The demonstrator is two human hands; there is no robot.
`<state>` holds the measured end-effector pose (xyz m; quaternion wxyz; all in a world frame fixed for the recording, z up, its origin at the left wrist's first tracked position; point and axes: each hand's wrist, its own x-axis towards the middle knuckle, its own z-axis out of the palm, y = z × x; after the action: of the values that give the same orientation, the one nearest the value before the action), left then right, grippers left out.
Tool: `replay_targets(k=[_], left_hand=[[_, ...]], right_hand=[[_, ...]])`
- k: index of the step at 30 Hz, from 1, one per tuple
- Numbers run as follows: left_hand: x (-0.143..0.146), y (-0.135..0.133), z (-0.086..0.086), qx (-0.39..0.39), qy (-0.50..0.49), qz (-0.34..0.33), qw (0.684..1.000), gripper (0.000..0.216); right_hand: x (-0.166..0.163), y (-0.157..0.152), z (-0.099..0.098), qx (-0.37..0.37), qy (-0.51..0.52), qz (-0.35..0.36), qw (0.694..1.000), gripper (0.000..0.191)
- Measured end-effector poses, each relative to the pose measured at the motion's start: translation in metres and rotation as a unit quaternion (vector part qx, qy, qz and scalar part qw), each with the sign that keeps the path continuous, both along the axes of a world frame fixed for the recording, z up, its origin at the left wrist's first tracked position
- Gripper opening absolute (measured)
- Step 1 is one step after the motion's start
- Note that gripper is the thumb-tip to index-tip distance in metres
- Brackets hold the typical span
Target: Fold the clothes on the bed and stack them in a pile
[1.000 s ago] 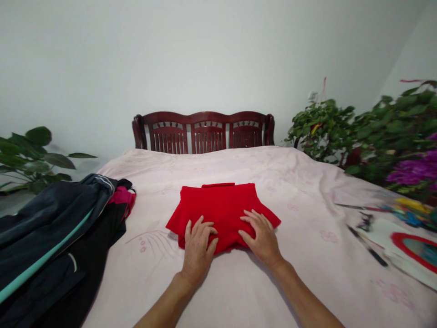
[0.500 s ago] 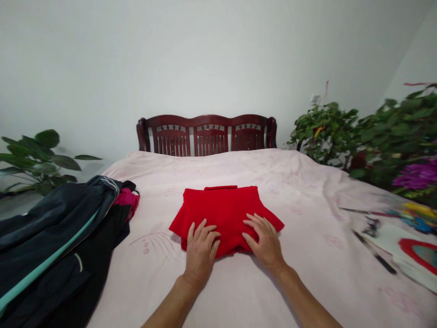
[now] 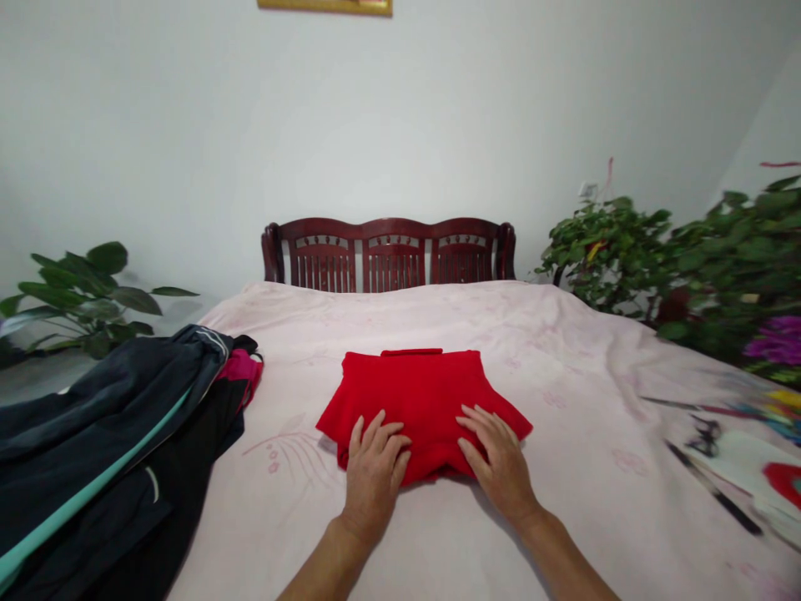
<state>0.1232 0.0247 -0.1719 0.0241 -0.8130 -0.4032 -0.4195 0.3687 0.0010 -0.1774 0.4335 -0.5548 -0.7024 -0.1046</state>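
Observation:
A folded red garment (image 3: 419, 396) lies in the middle of a pale pink bedsheet (image 3: 438, 317). My left hand (image 3: 374, 472) rests flat on its near left edge, fingers stretched out and slightly apart. My right hand (image 3: 497, 463) lies flat on the near right edge, fingers spread the same way. Both palms press down on the cloth; neither hand grips it.
A heap of dark clothes (image 3: 106, 451) with a teal stripe and a pink piece lies at the left. A dark red wooden headboard (image 3: 388, 255) stands at the far end. Leafy plants (image 3: 682, 259) flank the right, another plant (image 3: 81, 296) the left. A colourful printed cloth (image 3: 744, 451) lies at right.
My hands stay flat on the red garment in the same spots. The camera has tilted up a little, so everything sits lower in the picture and a frame edge shows at the top.

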Motion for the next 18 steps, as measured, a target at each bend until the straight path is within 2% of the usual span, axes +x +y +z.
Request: replay_targets(k=[4, 6, 7, 9, 12, 14, 16, 18], left_hand=[[0.001, -0.002, 0.002, -0.002, -0.010, 0.005, 1.000, 0.015], [0.001, -0.002, 0.002, -0.007, -0.013, 0.005, 1.000, 0.015], [0.000, -0.002, 0.003, -0.010, -0.013, 0.004, 1.000, 0.015], [-0.001, -0.001, 0.003, -0.013, -0.012, 0.005, 1.000, 0.015], [-0.003, -0.002, 0.004, -0.009, -0.011, 0.014, 1.000, 0.017], [-0.004, -0.003, 0.004, -0.002, -0.009, 0.029, 1.000, 0.017], [-0.005, -0.003, 0.002, 0.005, -0.006, 0.043, 0.999, 0.017], [-0.006, -0.002, 0.000, 0.013, -0.005, 0.058, 0.998, 0.019]], right_hand=[[0.000, -0.005, 0.004, -0.032, 0.101, 0.038, 0.994, 0.030], [-0.003, -0.009, 0.008, -0.040, 0.216, 0.027, 0.975, 0.033], [-0.004, -0.011, 0.011, -0.037, 0.292, 0.006, 0.956, 0.037], [-0.007, -0.017, 0.018, -0.022, 0.458, -0.043, 0.888, 0.044], [-0.006, -0.031, 0.024, -0.017, 0.660, -0.076, 0.747, 0.045], [-0.006, -0.044, 0.023, -0.074, 0.752, -0.085, 0.650, 0.038], [-0.011, -0.057, 0.017, -0.164, 0.803, -0.073, 0.568, 0.031], [-0.023, -0.066, 0.012, -0.240, 0.816, -0.026, 0.525, 0.033]])
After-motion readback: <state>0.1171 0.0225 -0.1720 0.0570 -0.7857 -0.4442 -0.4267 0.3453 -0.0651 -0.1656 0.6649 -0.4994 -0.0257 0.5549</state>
